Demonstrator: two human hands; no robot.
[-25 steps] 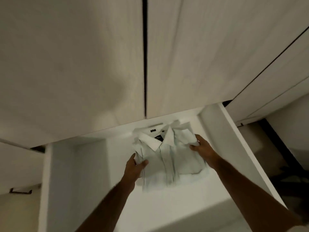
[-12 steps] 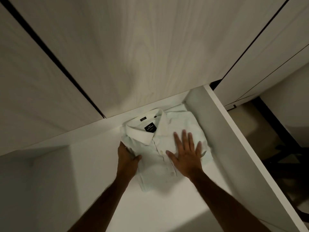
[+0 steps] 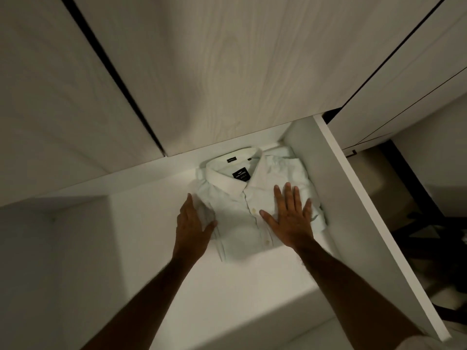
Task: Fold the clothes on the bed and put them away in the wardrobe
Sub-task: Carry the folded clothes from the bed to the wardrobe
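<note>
Folded dress shirt [image 3: 242, 213] sits in the wardrobe drawer [image 3: 336, 198]; right hand [image 3: 290, 218] flat on top, left hand [image 3: 194, 223] open against its edge, probably squaring it up.

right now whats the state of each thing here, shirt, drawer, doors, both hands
shirt: folded, collar up, lying flat in the drawer's back right corner
drawer: pulled open
wardrobe doors: closed
left hand: open, fingers straight against the shirt's left edge
right hand: open, flat on the shirt
</note>
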